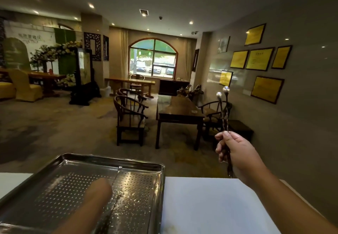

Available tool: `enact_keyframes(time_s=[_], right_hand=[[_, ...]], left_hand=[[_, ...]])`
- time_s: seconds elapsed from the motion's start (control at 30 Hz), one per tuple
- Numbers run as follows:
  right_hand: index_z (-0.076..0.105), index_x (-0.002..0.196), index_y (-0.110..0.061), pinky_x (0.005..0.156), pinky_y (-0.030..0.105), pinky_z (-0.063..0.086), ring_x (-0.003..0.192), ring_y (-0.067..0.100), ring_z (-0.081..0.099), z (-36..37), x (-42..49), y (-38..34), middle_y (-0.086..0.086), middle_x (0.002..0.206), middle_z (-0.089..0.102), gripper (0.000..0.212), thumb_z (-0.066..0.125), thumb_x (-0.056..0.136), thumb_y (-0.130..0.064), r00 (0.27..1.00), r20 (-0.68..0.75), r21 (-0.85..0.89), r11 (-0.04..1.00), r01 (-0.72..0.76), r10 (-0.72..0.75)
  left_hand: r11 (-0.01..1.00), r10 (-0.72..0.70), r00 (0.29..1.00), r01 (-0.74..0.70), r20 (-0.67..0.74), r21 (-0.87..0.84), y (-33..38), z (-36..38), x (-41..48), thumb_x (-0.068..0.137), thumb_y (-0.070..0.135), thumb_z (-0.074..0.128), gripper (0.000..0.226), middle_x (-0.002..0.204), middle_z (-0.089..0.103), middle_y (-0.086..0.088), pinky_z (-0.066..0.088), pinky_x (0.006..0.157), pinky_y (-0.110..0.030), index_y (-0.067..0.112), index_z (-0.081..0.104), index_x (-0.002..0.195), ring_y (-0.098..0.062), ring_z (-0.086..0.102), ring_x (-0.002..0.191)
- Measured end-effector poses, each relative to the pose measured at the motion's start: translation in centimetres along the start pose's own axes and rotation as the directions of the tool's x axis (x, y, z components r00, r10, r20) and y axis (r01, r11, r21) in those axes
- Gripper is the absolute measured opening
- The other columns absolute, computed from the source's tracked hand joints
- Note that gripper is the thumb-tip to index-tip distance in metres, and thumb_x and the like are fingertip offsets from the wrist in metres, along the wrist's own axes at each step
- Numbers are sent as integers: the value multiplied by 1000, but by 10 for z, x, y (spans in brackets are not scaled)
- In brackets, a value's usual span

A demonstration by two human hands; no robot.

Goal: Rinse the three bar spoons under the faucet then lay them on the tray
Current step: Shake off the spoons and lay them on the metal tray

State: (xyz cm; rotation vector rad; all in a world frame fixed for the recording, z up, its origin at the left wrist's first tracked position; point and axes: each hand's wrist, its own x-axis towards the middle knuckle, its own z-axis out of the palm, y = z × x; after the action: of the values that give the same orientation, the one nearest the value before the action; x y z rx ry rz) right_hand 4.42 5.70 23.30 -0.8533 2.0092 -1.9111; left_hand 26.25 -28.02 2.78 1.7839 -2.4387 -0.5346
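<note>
I was at the laying-down step, by my reading: one spoon [114, 188] already lay in the metal tray [161, 184], its thin handle running along the middle of the perforated floor with the small round end near the far rim and the near end passing under my left hand [91, 206]. That hand hung low over the tray, very close to the camera and blurred, so I could not tell whether its fingers were curled on the spoon's handle or merely resting beside it. My right hand [236, 153] was raised off to the right of the tray, above the edge of the white counter [210, 206], its fingers closed round the twisted stems of the other two spoons [224, 116]. These stood nearly upright, their ball ends side by side at the top and the lower ends poking out beneath my palm. No faucet showed in view; wet streaks on the tray floor suggested to me that rinsing was done. I judged the next move called for bringing the right hand across over the tray, tipping the pair flat, and setting them beside the first, apart enough that they would not roll together or clatter over the rim.
</note>
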Motion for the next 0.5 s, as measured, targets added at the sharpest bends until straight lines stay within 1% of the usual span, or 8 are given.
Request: enact_keyframes(time_s=[0.1, 0.23, 0.27, 0.3, 0.37, 0.4, 0.43, 0.5], right_hand=[[73, 103, -21, 58, 31, 53, 63, 20, 60, 6, -3, 5, 6, 74, 68, 34, 43, 109, -35, 1000, -11, 12, 1000, -11, 11], [75, 98, -27, 54, 27, 51, 59, 15, 58, 32, -9, 11, 4, 73, 66, 36, 43, 108, -37, 1000, 14, 96, 995, -25, 24], [75, 97, -27, 52, 27, 50, 58, 14, 57, 42, -10, 14, 5, 73, 65, 35, 43, 108, -37, 999, 32, 127, 992, -30, 26], [75, 97, -27, 52, 27, 49, 57, 13, 56, 53, -12, 17, 5, 73, 64, 35, 44, 108, -37, 998, 51, 149, 988, -41, 33], [76, 95, -27, 53, 29, 47, 57, 13, 55, 76, -17, 28, 5, 72, 63, 35, 44, 107, -37, 995, 89, 163, 984, -70, 56], [76, 95, -28, 54, 28, 47, 57, 13, 55, 86, -20, 35, 5, 72, 64, 35, 44, 107, -37, 992, 107, 155, 984, -86, 70], [76, 95, -28, 54, 28, 48, 57, 13, 55, 95, -24, 42, 5, 71, 64, 35, 45, 107, -37, 989, 126, 144, 984, -101, 83], [76, 95, -27, 53, 28, 49, 56, 13, 56, 108, -31, 54, 5, 71, 65, 35, 45, 107, -37, 982, 161, 129, 984, -125, 103]], left_hand=[[1000, 1, 1000, -1, 21, 12, -3, 21, 8, 96, 17, 58, 17, 104, 73, -5, 51, 70, -26, 13, 73, 102, -16, 64, 84], [1000, 18, 1000, -18, 13, 23, 3, 39, 15, 93, 20, 64, 13, 101, 74, -3, 45, 63, -24, 14, 74, 99, -13, 58, 70], [999, 26, 1000, -27, 15, 21, 5, 42, 16, 93, 20, 63, 14, 103, 74, -4, 45, 64, -25, 13, 73, 100, -15, 61, 74], [998, 48, 998, -49, 30, 37, 6, 45, 17, 94, 20, 62, 17, 106, 74, -6, 48, 68, -27, 10, 73, 103, -19, 66, 83], [994, 68, 995, -73, 68, 76, 7, 48, 18, 96, 17, 58, 22, 114, 73, -8, 52, 79, -32, 9, 72, 110, -23, 68, 102], [996, 52, 996, -57, 72, 73, 6, 49, 17, 95, 16, 58, 21, 115, 73, -8, 52, 81, -33, 8, 72, 110, -24, 68, 105], [998, 37, 997, -41, 68, 57, 4, 51, 17, 95, 14, 60, 19, 112, 73, -9, 51, 78, -33, 8, 72, 107, -25, 68, 104], [1000, 17, 999, -17, 40, 8, 0, 58, 19, 93, 13, 63, 13, 104, 74, -10, 48, 72, -32, 6, 72, 100, -25, 69, 97]])
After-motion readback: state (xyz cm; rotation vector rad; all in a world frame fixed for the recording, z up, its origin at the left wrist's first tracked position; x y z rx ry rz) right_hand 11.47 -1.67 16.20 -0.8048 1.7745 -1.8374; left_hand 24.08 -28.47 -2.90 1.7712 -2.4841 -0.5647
